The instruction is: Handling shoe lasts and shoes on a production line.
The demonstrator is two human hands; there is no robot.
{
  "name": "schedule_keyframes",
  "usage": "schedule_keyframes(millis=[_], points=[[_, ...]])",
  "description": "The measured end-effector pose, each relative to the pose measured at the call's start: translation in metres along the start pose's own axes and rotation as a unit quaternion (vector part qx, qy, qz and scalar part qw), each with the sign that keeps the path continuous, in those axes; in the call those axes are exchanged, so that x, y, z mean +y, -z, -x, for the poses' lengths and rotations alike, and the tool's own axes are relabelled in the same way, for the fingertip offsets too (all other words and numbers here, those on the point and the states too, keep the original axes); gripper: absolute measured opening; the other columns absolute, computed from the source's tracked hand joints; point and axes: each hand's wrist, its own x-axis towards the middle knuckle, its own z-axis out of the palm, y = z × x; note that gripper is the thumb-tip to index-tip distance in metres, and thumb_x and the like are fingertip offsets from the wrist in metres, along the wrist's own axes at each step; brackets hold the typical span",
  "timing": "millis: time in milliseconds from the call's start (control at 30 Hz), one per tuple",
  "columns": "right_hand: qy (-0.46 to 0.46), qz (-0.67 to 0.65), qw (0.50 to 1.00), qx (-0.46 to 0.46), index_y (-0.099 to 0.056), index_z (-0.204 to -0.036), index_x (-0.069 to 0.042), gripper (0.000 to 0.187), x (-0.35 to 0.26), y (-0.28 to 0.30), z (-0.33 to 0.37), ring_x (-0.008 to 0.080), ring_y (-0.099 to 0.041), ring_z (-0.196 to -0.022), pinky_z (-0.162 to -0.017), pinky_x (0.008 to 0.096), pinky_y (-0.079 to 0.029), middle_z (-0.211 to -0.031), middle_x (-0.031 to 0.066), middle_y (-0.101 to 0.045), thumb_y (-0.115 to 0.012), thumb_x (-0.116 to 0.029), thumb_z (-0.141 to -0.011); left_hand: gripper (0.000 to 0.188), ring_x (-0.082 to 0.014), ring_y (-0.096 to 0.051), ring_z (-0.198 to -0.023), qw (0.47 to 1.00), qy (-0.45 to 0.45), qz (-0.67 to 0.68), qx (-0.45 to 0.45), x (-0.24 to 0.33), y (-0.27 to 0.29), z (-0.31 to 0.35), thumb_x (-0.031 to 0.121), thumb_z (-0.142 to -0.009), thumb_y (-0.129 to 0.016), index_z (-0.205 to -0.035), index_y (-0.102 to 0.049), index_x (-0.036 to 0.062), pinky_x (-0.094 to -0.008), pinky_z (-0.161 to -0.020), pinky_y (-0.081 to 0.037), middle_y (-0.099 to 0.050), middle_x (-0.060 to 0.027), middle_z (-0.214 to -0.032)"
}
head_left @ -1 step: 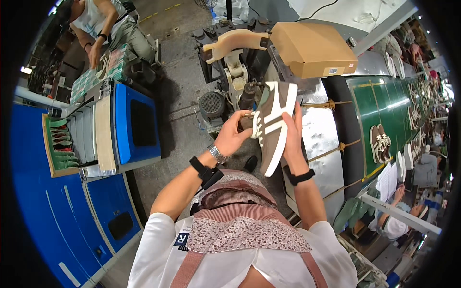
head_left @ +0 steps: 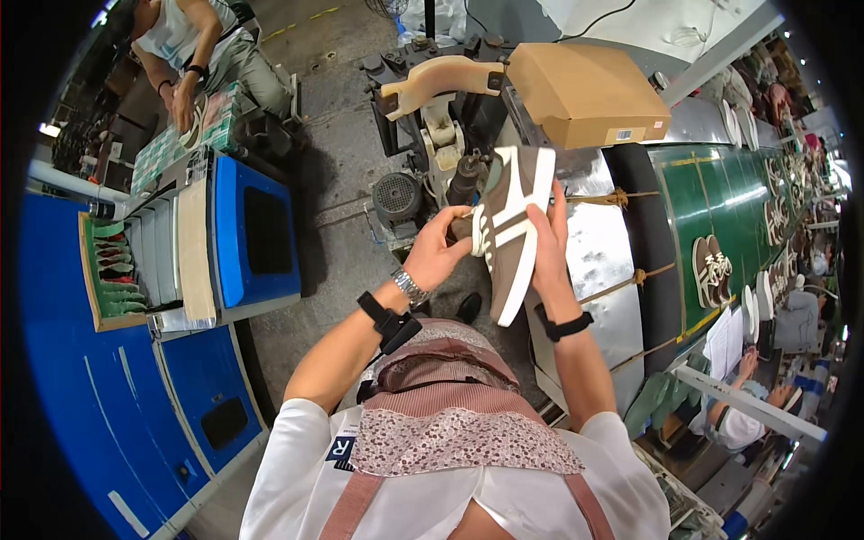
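A brown sneaker (head_left: 509, 229) with white stripes, white laces and a white sole is held up in front of me, its side facing me. My right hand (head_left: 547, 247) grips it along the sole, fingers behind and thumb on the side. On the lace side, my left hand (head_left: 441, 243) is closed in a pinch at the laces (head_left: 481, 232) and tongue. What exactly its fingertips hold there is partly hidden.
Ahead stands a machine with a curved tan pad (head_left: 441, 84) and a motor (head_left: 397, 195). A cardboard box (head_left: 585, 94) sits at right, beside a green conveyor (head_left: 688, 198) carrying shoes (head_left: 712, 270). Blue machine (head_left: 261, 234) at left; a co-worker (head_left: 216, 54) sits beyond it.
The sneaker and both my hands have shifted very slightly up and left. My grip looks the same. The co-worker's hand has moved a little over a shoe.
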Motion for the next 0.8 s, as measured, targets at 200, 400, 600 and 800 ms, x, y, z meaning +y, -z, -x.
schedule_keyframes(millis=[200, 400, 600, 800], points=[[0.095, 0.351, 0.93, -0.059, -0.028, -0.148, 0.003, 0.076, -0.013, -0.018, -0.048, 0.0306, -0.047, -0.129, -0.107, 0.0374, -0.037, -0.143, 0.0252, -0.042, -0.067, -0.023, -0.088, 0.033, -0.011, -0.059, -0.083, 0.998, 0.044, -0.04, -0.01, -0.021, 0.003, -0.018, 0.006, -0.085, -0.064, -0.116, -0.058, -0.0023, -0.0274, -0.075, -0.048, -0.064, -0.0042, -0.096], [0.219, 0.513, 0.826, -0.077, -0.03, -0.147, 0.004, 0.081, -0.023, -0.042, -0.043, 0.0376, -0.05, -0.119, -0.102, 0.0428, -0.039, -0.128, 0.0276, -0.052, -0.07, -0.026, -0.084, 0.037, -0.0251, -0.057, -0.078, 0.999, 0.0, -0.042, 0.005, -0.027, 0.008, -0.016, 0.013, -0.078, -0.068, -0.109, -0.057, -0.0026, -0.0366, -0.073, -0.045, -0.062, -0.017, -0.091], [0.203, 0.619, 0.757, -0.05, -0.037, -0.145, -0.001, 0.082, -0.028, -0.069, -0.053, 0.0398, -0.055, -0.106, -0.091, 0.0447, -0.045, -0.114, 0.0231, -0.055, -0.074, -0.028, -0.077, 0.037, -0.0225, -0.058, -0.079, 0.999, 0.012, -0.036, -0.024, -0.047, 0.005, -0.026, 0.012, -0.079, -0.07, -0.111, -0.058, -0.0027, -0.0356, -0.073, -0.045, -0.063, -0.0147, -0.089], [0.147, 0.671, 0.724, -0.061, -0.037, -0.146, -0.006, 0.091, -0.029, -0.082, -0.05, 0.0414, -0.056, -0.101, -0.089, 0.0453, -0.048, -0.107, 0.0243, -0.054, -0.075, -0.037, -0.069, 0.036, -0.0191, -0.061, -0.105, 0.981, 0.067, 0.17, -0.056, -0.074, -0.001, -0.04, -0.003, -0.084, -0.06, -0.119, -0.058, -0.0025, -0.0316, -0.092, -0.047, -0.064, -0.0099, -0.118]])
